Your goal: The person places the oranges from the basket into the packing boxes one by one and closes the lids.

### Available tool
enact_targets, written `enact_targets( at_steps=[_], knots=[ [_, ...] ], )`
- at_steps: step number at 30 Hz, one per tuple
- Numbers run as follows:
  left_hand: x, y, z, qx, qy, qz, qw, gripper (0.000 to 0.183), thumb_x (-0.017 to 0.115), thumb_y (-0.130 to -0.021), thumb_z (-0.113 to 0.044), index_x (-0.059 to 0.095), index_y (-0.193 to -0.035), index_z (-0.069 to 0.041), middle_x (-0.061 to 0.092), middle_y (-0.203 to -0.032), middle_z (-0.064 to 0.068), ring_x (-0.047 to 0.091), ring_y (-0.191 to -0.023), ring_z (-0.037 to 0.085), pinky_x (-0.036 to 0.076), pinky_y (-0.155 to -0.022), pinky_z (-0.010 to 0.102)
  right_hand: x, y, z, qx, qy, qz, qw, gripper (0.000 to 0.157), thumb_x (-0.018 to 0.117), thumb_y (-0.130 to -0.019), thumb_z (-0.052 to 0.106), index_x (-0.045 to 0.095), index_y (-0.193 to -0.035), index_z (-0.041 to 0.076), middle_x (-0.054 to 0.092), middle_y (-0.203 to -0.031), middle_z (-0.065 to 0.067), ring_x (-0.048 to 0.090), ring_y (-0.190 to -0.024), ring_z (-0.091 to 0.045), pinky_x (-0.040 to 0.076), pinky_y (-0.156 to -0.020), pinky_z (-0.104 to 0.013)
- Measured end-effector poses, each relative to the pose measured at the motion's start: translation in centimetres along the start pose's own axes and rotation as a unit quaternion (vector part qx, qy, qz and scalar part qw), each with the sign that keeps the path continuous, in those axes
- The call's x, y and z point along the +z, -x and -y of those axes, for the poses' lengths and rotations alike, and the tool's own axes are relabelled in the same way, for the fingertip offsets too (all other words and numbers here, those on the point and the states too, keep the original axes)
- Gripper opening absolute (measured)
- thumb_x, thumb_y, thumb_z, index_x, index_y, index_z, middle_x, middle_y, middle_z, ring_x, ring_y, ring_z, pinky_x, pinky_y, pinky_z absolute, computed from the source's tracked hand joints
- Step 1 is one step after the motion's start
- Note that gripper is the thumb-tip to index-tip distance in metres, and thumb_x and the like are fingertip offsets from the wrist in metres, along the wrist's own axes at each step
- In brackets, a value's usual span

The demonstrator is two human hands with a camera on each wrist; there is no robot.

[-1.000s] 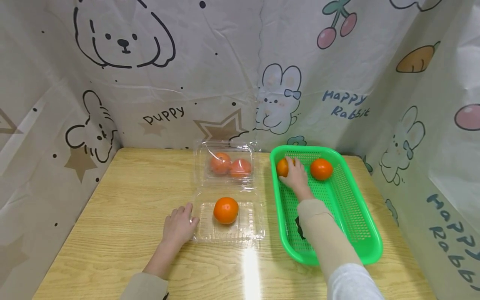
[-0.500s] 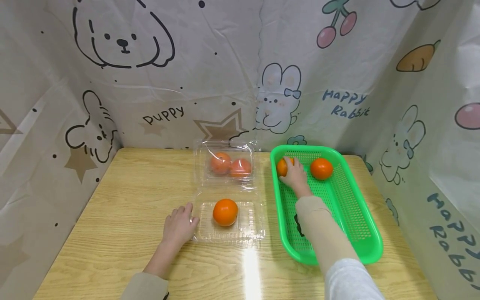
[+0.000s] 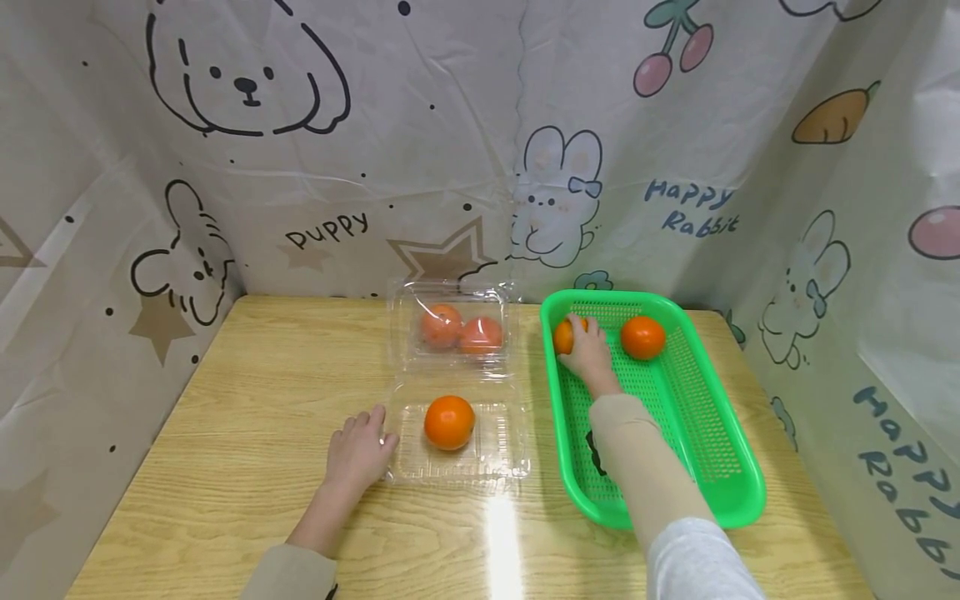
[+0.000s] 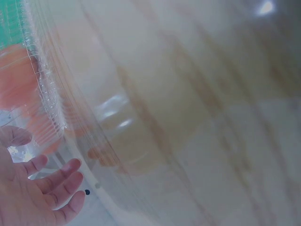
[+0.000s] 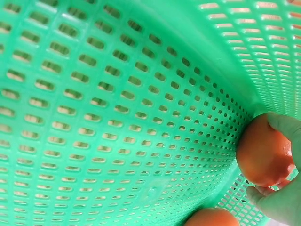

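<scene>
In the head view, my right hand [image 3: 588,354] grips a smooth round orange fruit [image 3: 564,337] at the back left of the green basket [image 3: 750,500]. The right wrist view has thumb and fingers around that fruit [image 5: 263,150]. My left hand [image 3: 357,450] lies at the left edge of a clear plastic clamshell box [image 3: 495,475], its fingers relaxed. One loose orange fruit [image 3: 449,422] sits in the box's front half. Two more fruits [image 3: 481,335] show through the plastic of the back half. In the left wrist view, the fingers [image 4: 63,183] are loosely bent beside the clear plastic.
Another orange fruit [image 3: 642,337] lies at the back right of the basket. A black item [image 3: 596,454] shows partly beside the right sleeve. Printed cloth [image 3: 450,150] walls the wooden table [image 3: 255,400] behind and at both sides.
The loose fruit in the box's front half has shifted slightly left. My right forearm has moved a little left, while the right hand stays on its fruit. The left hand has not moved.
</scene>
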State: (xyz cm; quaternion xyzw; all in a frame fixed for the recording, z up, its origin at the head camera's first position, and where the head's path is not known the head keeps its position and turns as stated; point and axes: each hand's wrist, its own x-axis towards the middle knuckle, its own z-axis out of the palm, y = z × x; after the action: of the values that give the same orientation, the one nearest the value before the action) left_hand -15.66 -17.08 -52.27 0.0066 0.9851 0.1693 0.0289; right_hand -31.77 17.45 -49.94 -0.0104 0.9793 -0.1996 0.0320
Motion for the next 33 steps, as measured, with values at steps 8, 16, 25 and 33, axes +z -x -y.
enact_targets(
  at_steps=[8, 16, 25, 33],
  knots=[
    [0.0, 0.0, 0.0, -0.001, 0.001, 0.002, 1.0, 0.037, 0.048, -0.087, -0.03, 0.046, -0.113, -0.005, 0.054, -0.097, 0.016, 0.05, -0.089, 0.033, 0.041, -0.073, 0.049, 0.1, 0.3, 0.0, 0.001, -0.017, -0.008, 1.0, 0.073, 0.071, -0.077, 0.013, 0.03, -0.137, 0.012, 0.023, -0.137, -0.025, 0.031, -0.12, -0.044, 0.038, -0.089, -0.055],
    [0.0, -0.1, 0.0, 0.0, 0.003, 0.0, 1.0, 0.035, 0.049, -0.087, -0.03, 0.046, -0.112, -0.005, 0.054, -0.096, 0.016, 0.05, -0.088, 0.033, 0.04, -0.072, 0.048, 0.3, 0.5, -0.5, 0.01, -0.045, -0.035, 0.998, 0.071, 0.073, -0.073, 0.016, 0.035, -0.133, 0.013, 0.027, -0.132, -0.027, 0.034, -0.114, -0.044, 0.041, -0.085, -0.054],
    [-0.1, 0.0, 0.0, -0.003, 0.014, -0.004, 0.9999, 0.036, 0.049, -0.087, -0.03, 0.047, -0.112, -0.005, 0.055, -0.094, 0.015, 0.05, -0.086, 0.032, 0.04, -0.069, 0.046, -0.3, 0.9, -0.7, 0.015, -0.068, -0.076, 0.995, 0.07, 0.075, -0.07, 0.022, 0.039, -0.13, 0.014, 0.03, -0.127, -0.026, 0.034, -0.111, -0.041, 0.041, -0.083, -0.053],
    [0.1, -0.1, 0.0, -0.005, 0.012, -0.003, 0.9999, 0.036, 0.048, -0.086, -0.031, 0.047, -0.111, -0.005, 0.054, -0.092, 0.013, 0.049, -0.084, 0.031, 0.04, -0.068, 0.045, -1.3, 1.0, -0.4, 0.0, -0.079, -0.118, 0.99, 0.068, 0.074, -0.07, 0.025, 0.04, -0.128, 0.015, 0.031, -0.126, -0.026, 0.033, -0.112, -0.042, 0.041, -0.083, -0.053]
  ],
)
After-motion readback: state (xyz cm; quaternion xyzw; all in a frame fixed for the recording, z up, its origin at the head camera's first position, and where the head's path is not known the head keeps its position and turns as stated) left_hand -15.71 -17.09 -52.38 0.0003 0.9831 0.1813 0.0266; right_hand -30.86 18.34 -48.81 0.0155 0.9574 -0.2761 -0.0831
